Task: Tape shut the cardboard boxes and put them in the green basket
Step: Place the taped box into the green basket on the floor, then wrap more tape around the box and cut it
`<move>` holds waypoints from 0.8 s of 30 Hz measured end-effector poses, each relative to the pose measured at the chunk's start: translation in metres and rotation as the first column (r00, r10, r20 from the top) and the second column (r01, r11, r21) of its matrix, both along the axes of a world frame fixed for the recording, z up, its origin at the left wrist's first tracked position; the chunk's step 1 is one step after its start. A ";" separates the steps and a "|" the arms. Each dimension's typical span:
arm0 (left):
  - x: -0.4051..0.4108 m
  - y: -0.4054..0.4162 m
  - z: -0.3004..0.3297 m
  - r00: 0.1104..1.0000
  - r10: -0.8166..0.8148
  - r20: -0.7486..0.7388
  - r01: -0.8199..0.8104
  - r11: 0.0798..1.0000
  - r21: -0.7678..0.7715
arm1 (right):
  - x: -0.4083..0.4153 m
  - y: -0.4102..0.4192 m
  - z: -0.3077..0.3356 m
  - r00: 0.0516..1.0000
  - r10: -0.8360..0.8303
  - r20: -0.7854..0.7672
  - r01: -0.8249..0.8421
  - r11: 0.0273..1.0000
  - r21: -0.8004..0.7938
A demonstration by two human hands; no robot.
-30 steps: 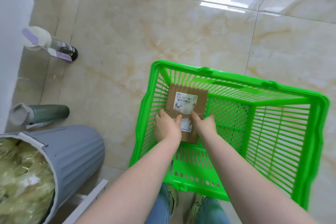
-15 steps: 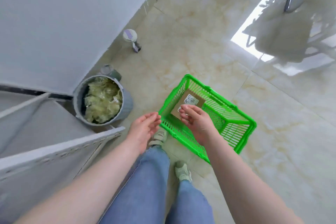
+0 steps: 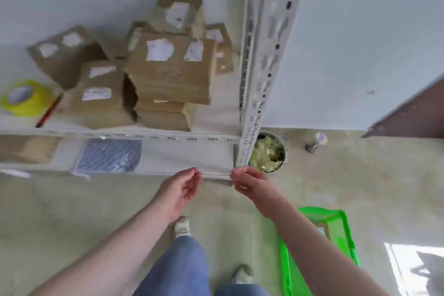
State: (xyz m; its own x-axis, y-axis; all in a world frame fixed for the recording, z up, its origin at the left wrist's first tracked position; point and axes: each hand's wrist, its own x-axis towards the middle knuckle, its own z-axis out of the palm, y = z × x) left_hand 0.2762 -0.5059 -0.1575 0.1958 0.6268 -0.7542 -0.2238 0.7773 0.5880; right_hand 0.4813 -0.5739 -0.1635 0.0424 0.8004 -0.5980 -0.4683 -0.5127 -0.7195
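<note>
Several cardboard boxes (image 3: 168, 72) with white labels are piled on a white shelf (image 3: 211, 115) ahead of me. A yellow tape roll (image 3: 26, 97) lies at the shelf's left end beside a red pen (image 3: 49, 110). My left hand (image 3: 181, 190) and my right hand (image 3: 252, 185) hover empty in front of the shelf's edge, fingers loosely curled and apart. The green basket (image 3: 346, 230) stands on the floor at my lower right, mostly hidden behind my right arm, with a cardboard box (image 3: 323, 229) just visible inside it.
A white perforated shelf post (image 3: 264, 55) rises at the right of the boxes. A bin of pale scraps (image 3: 269, 154) stands behind it on the floor. A bubble-wrap pack (image 3: 110, 155) lies on the lower shelf. A bottle (image 3: 317, 142) stands by the wall.
My hands let go of the box, which stays in the basket. I have stood up and turned toward the shelf, and both empty hands have risen to its front edge.
</note>
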 end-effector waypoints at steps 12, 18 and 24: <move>-0.265 0.129 0.055 0.923 0.377 0.081 -0.385 0.911 0.150 | -0.282 0.203 0.070 0.970 0.144 0.194 -0.159 0.985 0.069; -0.317 0.229 0.080 0.962 0.272 -0.011 -0.264 0.942 0.206 | -0.337 0.289 0.095 0.815 -0.253 0.521 0.204 0.967 0.152; -0.283 0.294 0.085 0.969 0.043 -0.244 0.012 0.976 0.219 | -0.313 0.333 0.098 0.688 -0.284 0.668 0.276 0.954 0.121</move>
